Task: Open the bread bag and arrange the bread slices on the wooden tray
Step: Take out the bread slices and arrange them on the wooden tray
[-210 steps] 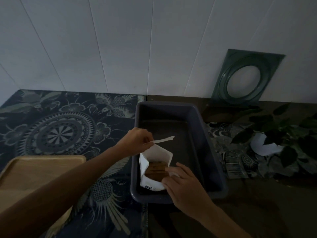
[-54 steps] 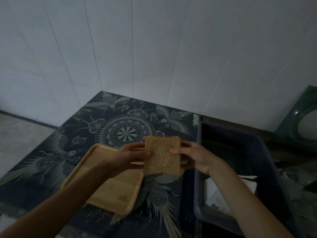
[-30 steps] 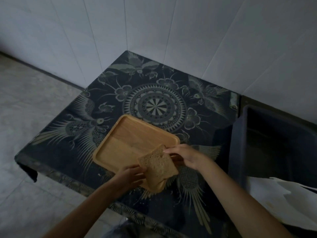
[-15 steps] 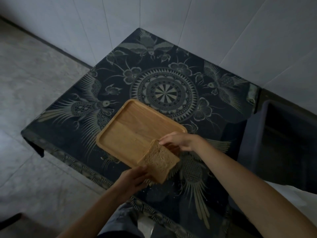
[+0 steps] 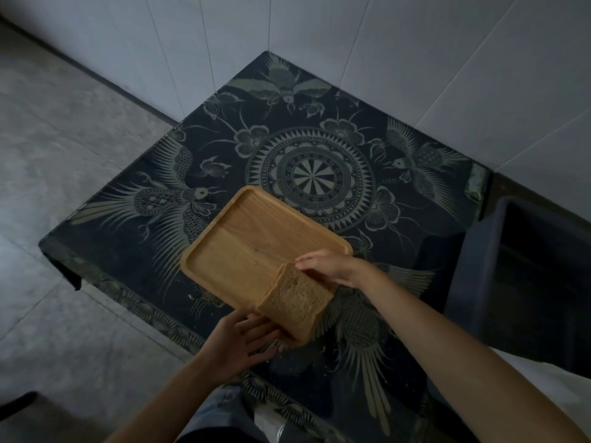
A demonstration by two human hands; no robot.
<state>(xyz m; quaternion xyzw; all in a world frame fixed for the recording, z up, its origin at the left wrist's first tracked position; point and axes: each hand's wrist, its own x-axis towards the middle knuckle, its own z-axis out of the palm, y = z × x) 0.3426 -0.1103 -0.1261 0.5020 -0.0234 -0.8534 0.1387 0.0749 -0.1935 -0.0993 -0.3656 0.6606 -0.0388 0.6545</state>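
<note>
A stack of brown bread slices [image 5: 295,303] hangs tilted over the near right corner of the wooden tray [image 5: 243,247]. My left hand [image 5: 238,342] supports the stack from below at its near end. My right hand [image 5: 331,268] grips its far edge from above. The tray lies bare on the dark patterned tablecloth. A pale strip at the right edge [image 5: 550,383] may be the white bread bag, mostly hidden by my right forearm.
A dark grey plastic tub [image 5: 479,251] stands to the right of the tray. The patterned table [image 5: 310,174] sits in a corner of white tiled walls. Its left and near edges drop to a grey floor [image 5: 64,155].
Both hands have carried the bread stack from the tub leftward and down to the tray's near right corner. In the last half second it has sunk slightly lower.
</note>
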